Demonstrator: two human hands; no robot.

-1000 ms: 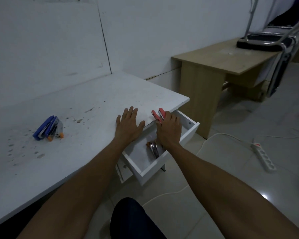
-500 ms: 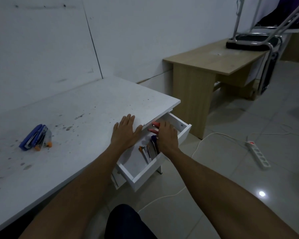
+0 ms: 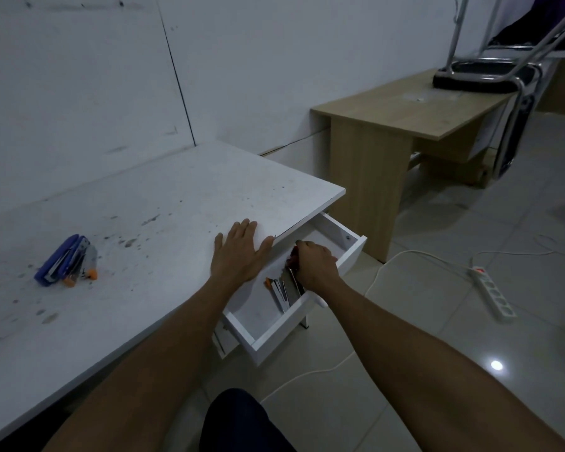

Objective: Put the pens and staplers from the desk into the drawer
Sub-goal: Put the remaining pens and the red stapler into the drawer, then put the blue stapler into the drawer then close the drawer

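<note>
Fingers of the right hand (image 3: 315, 267) curl around a red stapler (image 3: 293, 257) inside the open drawer (image 3: 353, 252), other staplers (image 3: 282, 288) just beneath. Left hand (image 3: 238, 252) lies flat, fingers together, on the white desk (image 3: 128, 223); blue staplers (image 3: 66, 264) well beyond its fingertips.

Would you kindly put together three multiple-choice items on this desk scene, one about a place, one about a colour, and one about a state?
1. Where does the left hand rest?
A. flat on the white desk top
B. on the wooden table
C. on the floor

2. What colour is the stapler left on the desk?
A. green
B. blue
C. yellow

3. What state is the drawer in?
A. pushed shut
B. taken out and set on the floor
C. pulled open

Answers:
1 A, its palm lies on the desk beside the drawer.
2 B, its body is blue, with orange-tipped items beside it.
3 C, its inside shows, with the right hand reaching in over the items there.
</note>
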